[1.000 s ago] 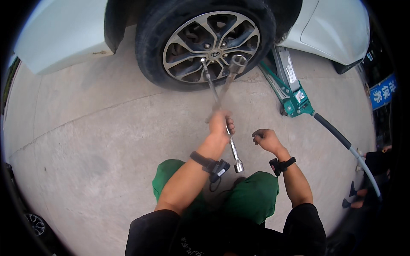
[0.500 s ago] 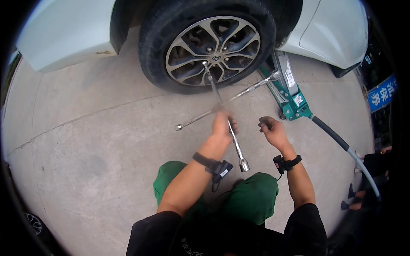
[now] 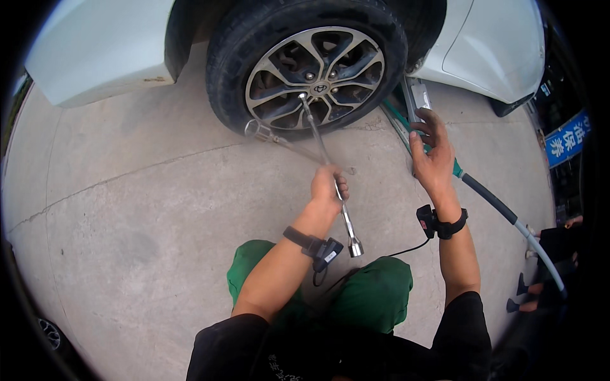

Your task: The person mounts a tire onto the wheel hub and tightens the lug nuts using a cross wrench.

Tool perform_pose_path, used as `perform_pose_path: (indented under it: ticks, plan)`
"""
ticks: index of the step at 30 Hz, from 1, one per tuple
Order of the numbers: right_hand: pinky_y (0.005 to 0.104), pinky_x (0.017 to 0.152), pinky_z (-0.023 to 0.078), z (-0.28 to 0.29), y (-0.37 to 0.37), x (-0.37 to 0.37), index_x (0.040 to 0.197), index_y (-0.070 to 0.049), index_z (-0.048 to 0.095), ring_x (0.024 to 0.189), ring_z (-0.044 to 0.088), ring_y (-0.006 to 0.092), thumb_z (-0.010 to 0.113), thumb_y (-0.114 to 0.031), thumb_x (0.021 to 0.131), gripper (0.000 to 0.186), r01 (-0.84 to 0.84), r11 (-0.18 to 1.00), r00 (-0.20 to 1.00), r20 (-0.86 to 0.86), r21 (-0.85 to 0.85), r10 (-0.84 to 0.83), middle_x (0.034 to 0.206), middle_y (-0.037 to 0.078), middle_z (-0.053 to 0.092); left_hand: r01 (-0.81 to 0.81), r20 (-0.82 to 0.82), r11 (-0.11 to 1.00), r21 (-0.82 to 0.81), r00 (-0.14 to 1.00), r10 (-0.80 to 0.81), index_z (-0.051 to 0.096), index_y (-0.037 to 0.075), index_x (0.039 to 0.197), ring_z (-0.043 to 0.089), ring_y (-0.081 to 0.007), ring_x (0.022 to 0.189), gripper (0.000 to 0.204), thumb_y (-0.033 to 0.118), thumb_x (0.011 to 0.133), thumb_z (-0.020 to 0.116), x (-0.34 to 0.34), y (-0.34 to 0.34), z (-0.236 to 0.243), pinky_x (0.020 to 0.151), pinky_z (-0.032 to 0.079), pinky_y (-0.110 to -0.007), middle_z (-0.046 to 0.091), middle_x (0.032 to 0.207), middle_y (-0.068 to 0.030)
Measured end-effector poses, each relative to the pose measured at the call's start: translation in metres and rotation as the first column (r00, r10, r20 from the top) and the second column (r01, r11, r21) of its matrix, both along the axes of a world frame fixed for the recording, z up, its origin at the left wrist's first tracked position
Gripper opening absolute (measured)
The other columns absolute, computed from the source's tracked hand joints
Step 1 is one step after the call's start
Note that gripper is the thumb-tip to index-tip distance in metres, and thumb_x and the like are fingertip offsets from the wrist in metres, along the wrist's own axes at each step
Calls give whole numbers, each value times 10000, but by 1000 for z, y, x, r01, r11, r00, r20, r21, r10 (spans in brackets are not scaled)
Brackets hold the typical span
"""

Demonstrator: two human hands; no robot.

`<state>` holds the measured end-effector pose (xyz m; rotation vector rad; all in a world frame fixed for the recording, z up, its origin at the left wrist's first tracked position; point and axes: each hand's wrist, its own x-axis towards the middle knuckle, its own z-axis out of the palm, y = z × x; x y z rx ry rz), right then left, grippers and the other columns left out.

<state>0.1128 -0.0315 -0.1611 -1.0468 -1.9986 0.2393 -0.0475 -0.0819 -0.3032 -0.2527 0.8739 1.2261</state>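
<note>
A chrome four-way lug wrench (image 3: 316, 135) reaches from the car wheel (image 3: 316, 79) toward me, one socket on a lug nut left of the wheel's hub. My left hand (image 3: 327, 186) is wrapped round its near shaft, below the crossing. The cross arm is blurred, with one large socket up left near the tyre's lower edge. My right hand (image 3: 434, 154) is raised to the right of the wrench, touching nothing, its fingers apart and slightly curled. Both wrists wear black straps with small devices.
Behind my right hand, a green floor jack (image 3: 406, 120) reaches under the white car (image 3: 495, 47), its long handle (image 3: 502, 206) sloping down to the right. Concrete ground (image 3: 140, 209) spreads around me. A blue sign (image 3: 567, 140) and a partly seen person (image 3: 540, 295) are at the right edge.
The wrench's cross arm has turned, and its large socket has gone from the right side to the upper left. My right hand has moved up and right. My left hand keeps hold of the shaft.
</note>
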Motion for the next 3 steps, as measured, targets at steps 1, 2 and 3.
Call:
perform_pose_path:
  ticks: [1,2,3]
  plan:
    - [329,803,548,3,0,-3,1267,-3,498,995,661,239,596,-49,865,417,-9,999,1000,8,34,9,1205,156,614,-2,5,1000,3,1000,2,431,135,712,390,-109,503,132,160,794,531,0,0,0,457,350,-245,430,622,-3]
    - [328,818,543,6,-1,-5,1282,-8,491,1024,651,242,590,-57,871,426,-18,999,1000,13,41,18,1221,158,604,-3,12,1000,7,1000,3,430,135,713,391,-109,504,134,159,794,534,0,0,0,456,352,-246,433,623,-4]
    - [327,832,539,10,-1,-8,1297,-13,484,1053,641,245,584,-65,877,434,-28,998,999,19,48,27,1236,160,595,-4,18,1000,11,1000,4,430,135,714,393,-109,505,135,158,794,536,1,0,1,456,353,-248,435,624,-6]
